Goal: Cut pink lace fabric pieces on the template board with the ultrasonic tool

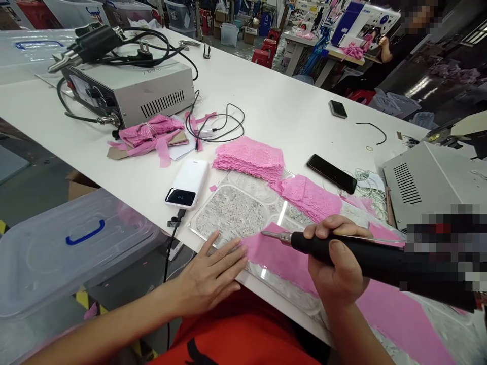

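Observation:
My right hand point(338, 258) is wrapped round a black ultrasonic cutter point(365, 256) with a slim metal tip. That tip points left, over a strip of pink fabric point(281, 253) on a clear template board point(228, 213). My left hand point(213, 271) lies flat with its fingers stretched out, and its fingertips rest at the left end of the strip. Whether the tip touches the cloth, I cannot tell. The fabric passes behind my right hand and spreads out at lower right point(407, 319). Beyond the strip lie a stack of pink lace pieces point(249, 158) and a second stack point(312, 196).
A white power bank point(187, 183) sits left of the board. Two phones point(332, 173) point(338, 109) lie on the white table. Grey machine boxes stand at left point(152, 91) and right point(437, 182). A lidded plastic bin point(76, 243) is below. Another person sits at a sewing machine point(365, 25).

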Demonstrator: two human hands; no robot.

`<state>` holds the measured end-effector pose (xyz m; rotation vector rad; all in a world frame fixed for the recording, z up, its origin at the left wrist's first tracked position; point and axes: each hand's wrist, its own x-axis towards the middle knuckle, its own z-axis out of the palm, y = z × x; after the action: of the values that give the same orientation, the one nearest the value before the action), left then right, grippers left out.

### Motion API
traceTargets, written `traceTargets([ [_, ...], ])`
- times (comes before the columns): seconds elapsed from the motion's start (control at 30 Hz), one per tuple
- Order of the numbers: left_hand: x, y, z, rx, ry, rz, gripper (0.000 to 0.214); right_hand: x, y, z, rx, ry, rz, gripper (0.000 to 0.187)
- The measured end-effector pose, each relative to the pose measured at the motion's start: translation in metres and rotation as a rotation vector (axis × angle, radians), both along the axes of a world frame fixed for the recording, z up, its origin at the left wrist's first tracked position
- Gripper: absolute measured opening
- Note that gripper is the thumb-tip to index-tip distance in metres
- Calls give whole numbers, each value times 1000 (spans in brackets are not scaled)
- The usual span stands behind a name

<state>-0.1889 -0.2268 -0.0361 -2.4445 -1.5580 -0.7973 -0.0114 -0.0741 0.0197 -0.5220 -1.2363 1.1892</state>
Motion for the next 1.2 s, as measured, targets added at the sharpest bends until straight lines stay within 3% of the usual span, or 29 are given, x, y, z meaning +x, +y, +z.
traceTargets([
  [0.37,-2,-3,2,3,-2,15,37,-1,-9,7,-20,16,43,12],
  [1.2,-4,-7,2,-16,63,31,36,-16,-26,3,-17,-18,174,12],
])
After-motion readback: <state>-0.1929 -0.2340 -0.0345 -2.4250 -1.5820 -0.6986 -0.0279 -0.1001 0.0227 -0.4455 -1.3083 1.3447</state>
